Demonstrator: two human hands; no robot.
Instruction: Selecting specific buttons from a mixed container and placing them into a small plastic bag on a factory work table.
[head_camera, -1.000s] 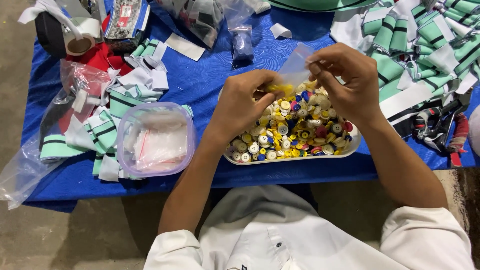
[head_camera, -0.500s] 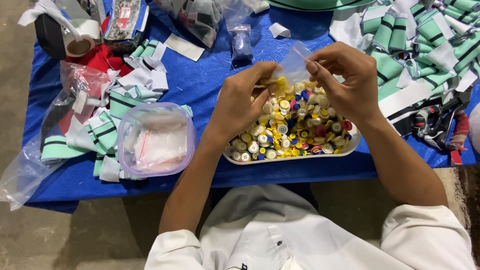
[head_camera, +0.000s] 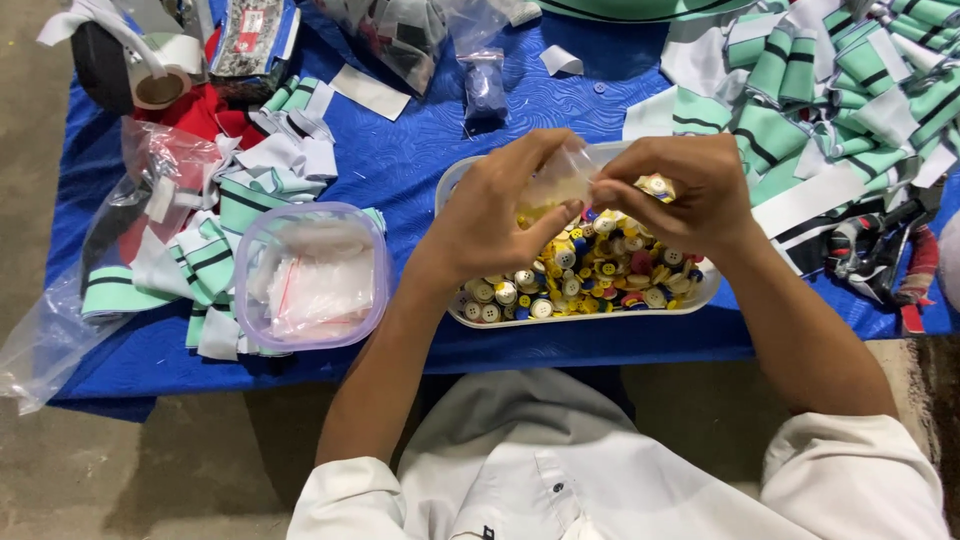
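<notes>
Small clear plastic bag (head_camera: 560, 180): pinched between fingers of left hand (head_camera: 505, 215) and right hand (head_camera: 680, 190), held just above white tray (head_camera: 590, 315) of mixed buttons (head_camera: 600, 270). Handling: keep the mouth open, directly over tray, grip light. Lilac tub (head_camera: 310, 275) lies left of the fingers on blue surface (head_camera: 420, 150).

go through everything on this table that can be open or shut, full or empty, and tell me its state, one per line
small clear bag: held above the tray by both hands, mouth state unclear
white tray: heaped with mixed coloured buttons
square plastic tub: lidless, holding small clear bags
tape roll: partly used, strip hanging loose
left hand: pinching the bag
right hand: pinching the bag's other side
</notes>
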